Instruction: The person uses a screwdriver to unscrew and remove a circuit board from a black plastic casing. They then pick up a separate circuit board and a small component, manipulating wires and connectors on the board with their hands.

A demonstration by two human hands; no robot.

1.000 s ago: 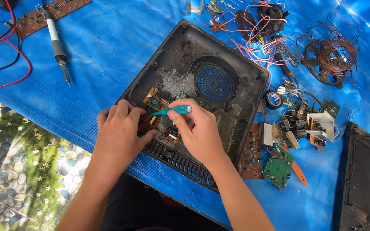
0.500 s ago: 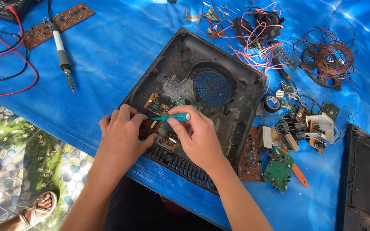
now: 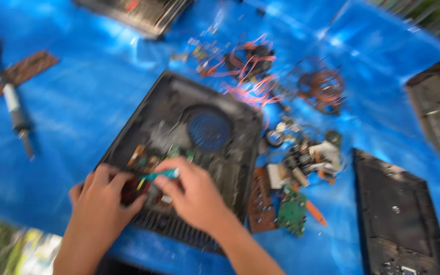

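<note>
A teal screwdriver (image 3: 160, 175) is pinched by right hand (image 3: 192, 196) fingers; at its nine o'clock, left hand (image 3: 103, 201) fingers are curled on the appliance base (image 3: 179, 122).

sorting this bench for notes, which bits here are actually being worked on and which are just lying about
In hand:
- right hand holding the green-handled tool
- left hand on the small circuit board
- black open casing with its round blue grille

Lying about:
- soldering iron
- brown board
- copper coil
- red wire tangle
- green board
- black panel
</note>
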